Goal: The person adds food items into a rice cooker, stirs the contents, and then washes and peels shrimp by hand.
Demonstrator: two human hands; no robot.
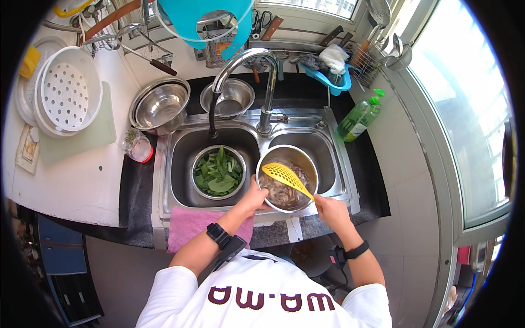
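Note:
My left hand (255,195) grips the rim and side of a stainless steel pot (315,174) held over the right part of the double sink. Inside the pot are brownish pieces of food (283,194) in cloudy liquid; what they are I cannot tell. In my right hand (333,211) is the handle of a yellow slotted ladle (285,175), its perforated head over the pot's contents. To the left, a metal bowl of green leaves (219,172) sits in the left sink basin (180,180).
A chrome faucet (266,102) rises behind the basins. Steel bowls (162,104) and a glass jar (138,146) stand left, near a white perforated basket (67,94). A green soap bottle (359,119) is at the right. A pink cloth (190,229) drapes over the front edge.

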